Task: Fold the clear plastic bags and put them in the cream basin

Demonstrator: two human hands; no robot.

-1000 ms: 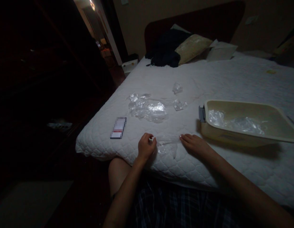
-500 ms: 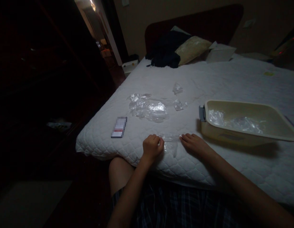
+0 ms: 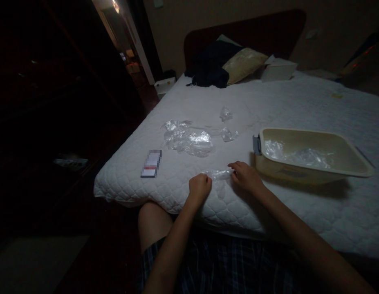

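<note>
A clear plastic bag (image 3: 220, 174) is stretched in a narrow strip between my hands, just above the near part of the bed. My left hand (image 3: 200, 189) is closed in a fist around its left end. At the right end, my right hand (image 3: 246, 176) pinches the plastic between thumb and fingers, with the index finger partly raised. Beyond them, more crumpled clear plastic bags (image 3: 189, 139) lie spread on the white quilted bed cover (image 3: 122, 179). Two smaller crumpled pieces of plastic, one a clear wad (image 3: 226, 114), rest to their right.
On the right stands a beige plastic bin (image 3: 312, 175) with grey latches and clear plastic inside. A phone (image 3: 151, 164) with a blurred screen lies at the left. Dark cloth (image 3: 214, 61), a tan pillow (image 3: 244, 65) and a white box (image 3: 279, 68) sit by the headboard (image 3: 269, 30).
My hands have pulled the plastic into a tighter, narrower strip. My right hand has risen slightly and its index finger has lifted. The view has shifted a little.
</note>
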